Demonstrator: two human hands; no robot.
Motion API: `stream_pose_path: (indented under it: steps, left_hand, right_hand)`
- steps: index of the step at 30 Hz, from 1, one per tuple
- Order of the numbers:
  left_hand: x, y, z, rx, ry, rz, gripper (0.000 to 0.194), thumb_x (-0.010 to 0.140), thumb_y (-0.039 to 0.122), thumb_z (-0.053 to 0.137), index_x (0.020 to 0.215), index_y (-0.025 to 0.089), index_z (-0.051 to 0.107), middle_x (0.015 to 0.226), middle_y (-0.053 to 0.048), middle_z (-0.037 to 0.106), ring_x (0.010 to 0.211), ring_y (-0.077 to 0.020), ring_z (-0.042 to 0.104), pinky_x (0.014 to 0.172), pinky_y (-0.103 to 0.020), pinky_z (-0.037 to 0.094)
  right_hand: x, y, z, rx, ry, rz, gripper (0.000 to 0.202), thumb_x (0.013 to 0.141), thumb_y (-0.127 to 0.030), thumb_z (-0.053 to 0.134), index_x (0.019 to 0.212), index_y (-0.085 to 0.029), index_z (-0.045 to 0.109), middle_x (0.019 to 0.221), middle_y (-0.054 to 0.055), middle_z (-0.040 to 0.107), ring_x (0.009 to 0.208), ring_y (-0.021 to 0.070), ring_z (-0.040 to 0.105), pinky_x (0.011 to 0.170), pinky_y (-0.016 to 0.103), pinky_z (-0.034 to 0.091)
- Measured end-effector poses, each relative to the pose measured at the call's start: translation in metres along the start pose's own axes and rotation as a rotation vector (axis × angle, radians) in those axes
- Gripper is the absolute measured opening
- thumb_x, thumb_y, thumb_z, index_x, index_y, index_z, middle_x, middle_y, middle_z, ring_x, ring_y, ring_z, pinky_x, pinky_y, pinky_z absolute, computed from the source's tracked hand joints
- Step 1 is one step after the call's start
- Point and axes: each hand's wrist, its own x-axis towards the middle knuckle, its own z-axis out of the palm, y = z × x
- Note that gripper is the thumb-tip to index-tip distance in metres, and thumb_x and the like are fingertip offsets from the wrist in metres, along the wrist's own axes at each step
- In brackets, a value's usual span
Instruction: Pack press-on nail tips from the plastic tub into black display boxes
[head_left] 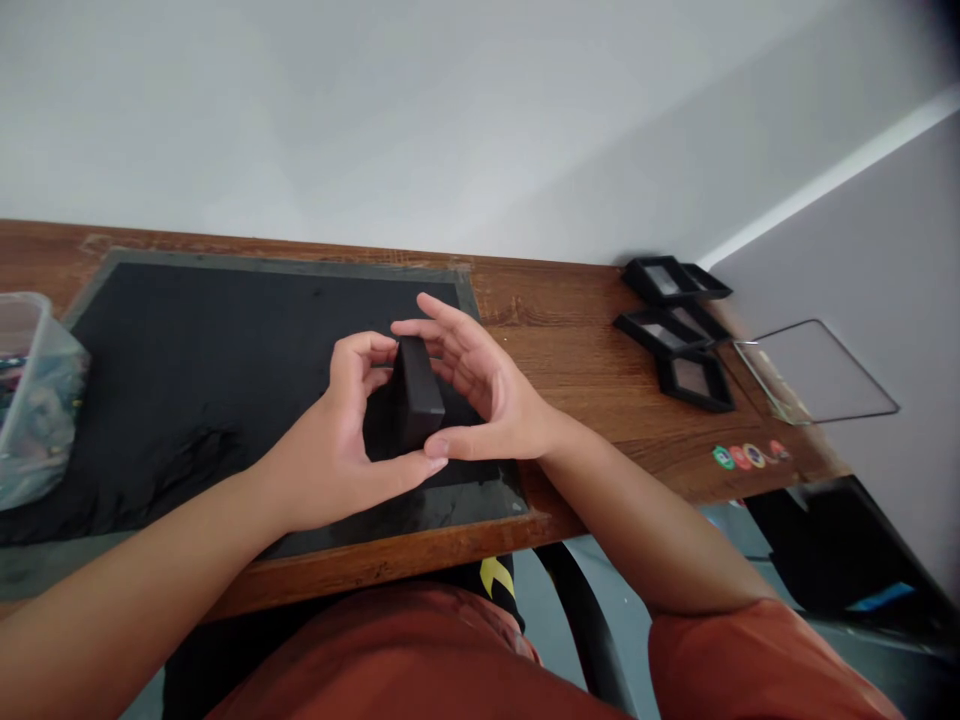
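Note:
A black rectangular block (421,392) stands on edge between my two hands, over the dark mat (225,340). From its left side, my left hand (349,430) grips it, fingertips at the far top corner and thumb at the near lower edge. On the other side, my right hand (491,390) curves around the block with its thumb on the near end. The right index finger stretches out past the far end, and the other right fingers are partly behind the block. Both thumb tips meet at the near corner. Whether the block is hollow is hidden.
A clear plastic tub (45,400) of mixed items stands at the left. Several black open frames (694,380) lie at the right back. Small coloured round stickers (739,457) are on the wooden table (555,330) near a thin wire frame (855,365). A pale wall rises behind.

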Motion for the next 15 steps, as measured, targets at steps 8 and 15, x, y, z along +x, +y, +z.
stream_pose_path:
  steps: [8, 15]
  left_hand:
    - [0.0005, -0.003, -0.0025, 0.076, 0.063, 0.01, 0.097, 0.062, 0.035, 0.092, 0.137, 0.032, 0.03, 0.144, -0.013, 0.043, 0.134, -0.0347, 0.053, 0.112, -0.061, 0.048]
    - [0.0014, 0.002, -0.0101, 0.138, -0.033, 0.067, 0.103, 0.065, 0.037, 0.091, 0.145, 0.034, 0.026, 0.145, -0.013, 0.045, 0.134, -0.0344, 0.053, 0.11, -0.057, 0.052]
  right_hand:
    - [-0.0002, 0.0031, -0.0036, -0.044, -0.114, 0.081, 0.115, 0.063, -0.044, 0.094, 0.159, -0.025, 0.033, 0.157, 0.013, 0.046, 0.148, 0.0316, 0.043, 0.125, 0.05, 0.033]
    - [0.0008, -0.0009, -0.0054, -0.134, -0.141, -0.033, 0.103, 0.063, -0.04, 0.093, 0.152, -0.024, 0.044, 0.153, 0.013, 0.052, 0.137, 0.0304, 0.055, 0.12, 0.049, 0.04]
